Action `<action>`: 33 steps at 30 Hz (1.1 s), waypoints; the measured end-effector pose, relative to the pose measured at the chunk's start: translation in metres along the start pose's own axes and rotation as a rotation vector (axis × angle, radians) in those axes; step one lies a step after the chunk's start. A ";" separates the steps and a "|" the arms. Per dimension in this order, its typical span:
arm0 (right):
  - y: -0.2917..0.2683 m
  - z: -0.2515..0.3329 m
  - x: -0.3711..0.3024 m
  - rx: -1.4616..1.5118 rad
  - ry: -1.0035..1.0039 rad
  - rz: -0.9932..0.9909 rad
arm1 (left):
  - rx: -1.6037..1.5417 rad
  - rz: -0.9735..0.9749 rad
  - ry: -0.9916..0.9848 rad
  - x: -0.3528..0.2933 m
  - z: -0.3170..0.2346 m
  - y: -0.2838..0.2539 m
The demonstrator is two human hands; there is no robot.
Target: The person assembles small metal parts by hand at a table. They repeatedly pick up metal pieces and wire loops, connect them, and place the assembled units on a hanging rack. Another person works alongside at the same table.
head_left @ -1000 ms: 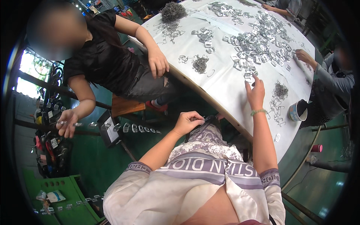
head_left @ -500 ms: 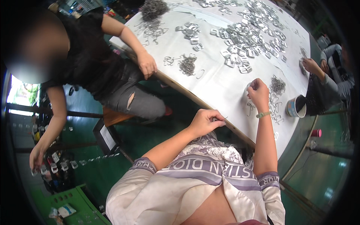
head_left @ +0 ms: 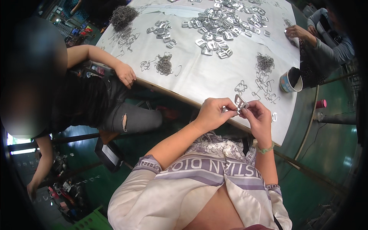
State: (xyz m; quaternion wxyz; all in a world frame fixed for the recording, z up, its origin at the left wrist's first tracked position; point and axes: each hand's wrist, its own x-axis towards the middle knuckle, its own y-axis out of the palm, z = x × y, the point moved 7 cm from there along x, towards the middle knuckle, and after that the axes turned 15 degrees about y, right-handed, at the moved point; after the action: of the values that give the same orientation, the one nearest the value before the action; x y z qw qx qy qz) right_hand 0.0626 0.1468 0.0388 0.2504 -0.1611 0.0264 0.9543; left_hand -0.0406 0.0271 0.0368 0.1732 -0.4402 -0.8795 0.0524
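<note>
Both of my hands meet just above the near edge of the white-covered table. My right hand (head_left: pixel 259 117), with a green band at its wrist, pinches a flat silver metal buckle (head_left: pixel 240 101) with slots. Closed against the buckle's lower end is my left hand (head_left: pixel 215 113), thumb and forefinger pinching a thin wire hook, mostly hidden by the fingers. Just beyond my hands lie loose bent wire hooks (head_left: pixel 264 89), trailing from a small heap of hooks (head_left: pixel 265 62). One more silver buckle (head_left: pixel 274 117) lies to the right of my right hand.
Many silver buckles (head_left: pixel 219 30) are spread across the table (head_left: pixel 199 80). Wire hooks form a pile (head_left: pixel 164 64) and a bigger far-left heap (head_left: pixel 123 18). A paper tub (head_left: pixel 288 82) holds something dark. A co-worker's hand (head_left: pixel 125 74) rests at the left edge; another's hand (head_left: pixel 297 32) is at right.
My right hand has drawn back from beside the hooks to my left hand, bringing the buckle. The view has shifted. The left co-worker has moved lower in it.
</note>
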 end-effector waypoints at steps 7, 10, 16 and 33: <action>-0.013 0.006 -0.007 0.038 -0.100 -0.128 | -0.019 0.241 -0.024 0.014 0.010 0.016; -0.029 0.006 -0.012 0.074 -0.145 -0.197 | 0.008 0.406 0.040 0.039 0.016 0.010; -0.065 0.011 -0.026 -0.062 -0.252 -0.340 | 0.861 -0.034 0.195 0.154 0.091 -0.061; -0.055 0.015 -0.021 0.022 -0.308 -0.187 | 0.631 -0.143 0.377 0.157 0.085 -0.085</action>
State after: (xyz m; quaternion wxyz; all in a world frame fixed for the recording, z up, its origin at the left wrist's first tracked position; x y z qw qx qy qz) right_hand 0.1017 0.1870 0.0616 0.3408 -0.0123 -0.0169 0.9399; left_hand -0.2214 0.1047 0.0187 0.4626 -0.3047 -0.8012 0.2265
